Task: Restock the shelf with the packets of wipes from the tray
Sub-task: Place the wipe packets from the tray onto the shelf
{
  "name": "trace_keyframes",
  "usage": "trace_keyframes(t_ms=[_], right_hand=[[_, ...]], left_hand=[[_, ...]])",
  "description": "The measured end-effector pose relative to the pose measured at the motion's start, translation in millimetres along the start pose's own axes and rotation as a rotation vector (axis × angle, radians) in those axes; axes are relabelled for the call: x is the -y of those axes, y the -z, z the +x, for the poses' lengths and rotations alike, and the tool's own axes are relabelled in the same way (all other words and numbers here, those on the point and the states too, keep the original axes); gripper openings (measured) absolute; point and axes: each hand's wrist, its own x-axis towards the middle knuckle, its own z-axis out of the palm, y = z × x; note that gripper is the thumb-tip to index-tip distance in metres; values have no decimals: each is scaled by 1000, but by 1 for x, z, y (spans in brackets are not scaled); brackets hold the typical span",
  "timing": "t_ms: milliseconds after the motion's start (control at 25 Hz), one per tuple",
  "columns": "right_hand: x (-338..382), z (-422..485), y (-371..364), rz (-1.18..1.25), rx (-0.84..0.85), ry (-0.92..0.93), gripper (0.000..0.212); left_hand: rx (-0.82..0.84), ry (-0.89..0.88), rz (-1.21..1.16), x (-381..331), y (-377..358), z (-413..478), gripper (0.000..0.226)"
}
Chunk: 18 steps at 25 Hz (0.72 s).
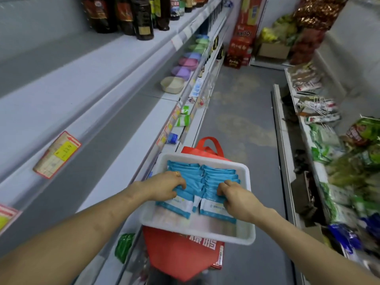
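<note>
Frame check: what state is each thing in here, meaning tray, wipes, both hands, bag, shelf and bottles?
tray: sits on the bag, near end bare.
wipes: two overlapping rows, all in the tray.
left hand: grips the left row's packets.
right hand: grips the right row's packets.
bag: under the tray, handle up.
shelf: bare stretch beside the tray.
bottles: upright, top level.

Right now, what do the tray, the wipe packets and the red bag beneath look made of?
Tray: smooth white, likely moulded plastic; rounded rim, slight sheen.
Wipe packets: thin printed plastic film, it seems; edges bend and overlap.
Red bag: matte, probably non-woven fabric; soft folds, loop handle.
</note>
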Motion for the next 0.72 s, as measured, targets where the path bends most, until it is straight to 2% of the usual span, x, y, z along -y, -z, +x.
trace_keyframes(t_ms=[280, 520, 720], right_hand=[[5, -2, -14, -41, 50, 8, 29], [10, -6, -27, 32, 184, 19, 21], [13, -5, -28, 54, 189, 28, 25]], left_hand=[[-6, -23, 123, -1, -6, -1, 38], [86, -30, 117, 3, -20, -5, 27], [154, -22, 111, 0, -27, -6, 29]])
